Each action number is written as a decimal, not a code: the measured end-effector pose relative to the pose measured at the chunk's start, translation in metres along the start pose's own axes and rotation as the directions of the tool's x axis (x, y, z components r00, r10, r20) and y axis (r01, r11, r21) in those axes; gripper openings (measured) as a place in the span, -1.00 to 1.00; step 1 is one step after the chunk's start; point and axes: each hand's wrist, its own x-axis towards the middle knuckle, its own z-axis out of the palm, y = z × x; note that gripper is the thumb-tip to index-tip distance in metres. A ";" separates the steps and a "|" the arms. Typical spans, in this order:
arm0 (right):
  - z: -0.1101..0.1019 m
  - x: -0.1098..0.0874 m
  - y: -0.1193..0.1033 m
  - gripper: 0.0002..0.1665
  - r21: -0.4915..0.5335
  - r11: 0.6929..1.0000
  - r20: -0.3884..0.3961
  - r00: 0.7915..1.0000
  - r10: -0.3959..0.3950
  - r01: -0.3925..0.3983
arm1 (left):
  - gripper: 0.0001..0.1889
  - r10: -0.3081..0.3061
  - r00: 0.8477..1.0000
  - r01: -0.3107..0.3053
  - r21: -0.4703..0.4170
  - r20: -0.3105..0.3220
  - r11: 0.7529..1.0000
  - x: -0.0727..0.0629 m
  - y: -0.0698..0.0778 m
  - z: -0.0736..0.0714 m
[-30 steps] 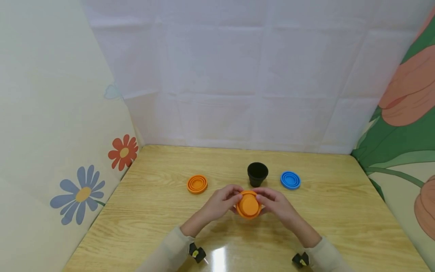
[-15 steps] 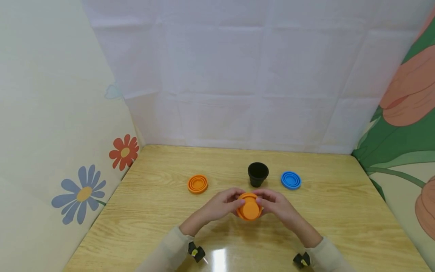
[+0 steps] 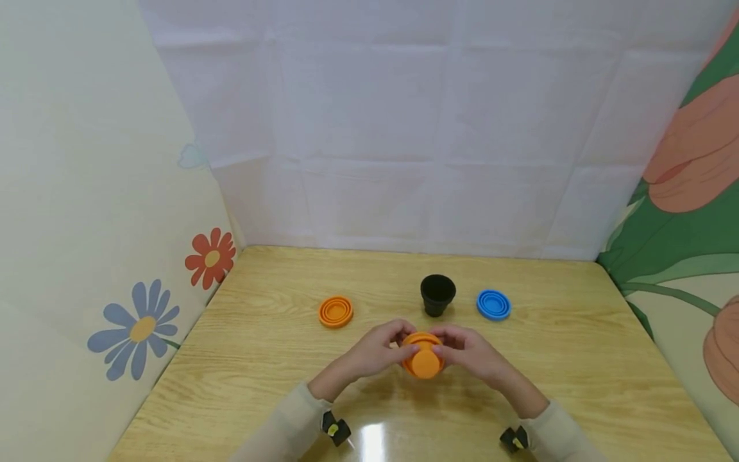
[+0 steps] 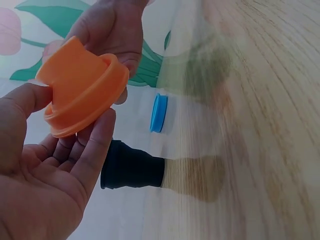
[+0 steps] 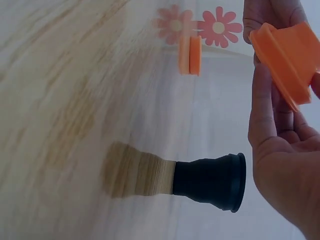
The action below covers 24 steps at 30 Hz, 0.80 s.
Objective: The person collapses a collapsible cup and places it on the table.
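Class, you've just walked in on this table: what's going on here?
A person holds an orange cup up off the table, pinched between the left hand and the right hand, its base turned toward the person. Beyond it a black cup stands upright. A collapsed blue cup lies to its right, a collapsed second orange one to its left.

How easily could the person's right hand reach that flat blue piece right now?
Probably yes: nothing seems to stand between the right hand and the blue piece. That hand is holding an orange piece, though, so it would likely have to let go first, perhaps leaving it with the left hand.
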 end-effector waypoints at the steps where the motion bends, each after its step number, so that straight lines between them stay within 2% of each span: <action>1: 0.001 0.000 0.000 -0.52 -0.019 1.000 -0.005 1.000 -0.009 0.009 | -0.79 0.007 1.000 -0.007 0.013 -0.009 1.000 0.000 0.000 0.000; 7: 0.008 0.002 -0.001 -0.66 -0.165 0.983 -0.084 0.992 -0.090 0.075 | -0.83 0.017 0.998 -0.014 0.052 -0.064 0.999 0.002 0.001 0.003; 11: 0.013 0.002 0.000 -0.72 -0.281 0.950 -0.138 0.974 -0.181 0.137 | -0.84 0.033 0.994 -0.028 0.056 -0.100 0.998 0.002 0.000 0.007; 14: 0.015 0.003 -0.001 -0.74 -0.340 0.924 -0.166 0.956 -0.243 0.176 | -0.84 0.045 0.992 -0.042 0.027 -0.114 0.999 0.001 -0.001 0.008; 15: 0.015 0.003 -0.001 -0.74 -0.354 0.916 -0.171 0.950 -0.262 0.189 | -0.84 0.045 0.993 -0.044 0.013 -0.112 0.999 -0.001 0.003 0.008; 19: 0.016 0.004 -0.002 -0.75 -0.396 0.891 -0.192 0.928 -0.319 0.224 | -0.79 0.059 0.995 -0.063 -0.048 -0.084 0.997 -0.001 0.004 0.006; 22: 0.016 0.003 -0.001 -0.74 -0.402 0.889 -0.216 0.920 -0.327 0.222 | -0.74 0.072 0.996 -0.076 -0.078 -0.061 0.994 0.000 -0.001 0.005; 24: 0.015 0.003 0.001 -0.73 -0.393 0.897 -0.232 0.922 -0.311 0.204 | -0.71 0.071 0.996 -0.076 -0.089 -0.054 0.993 0.001 -0.002 0.005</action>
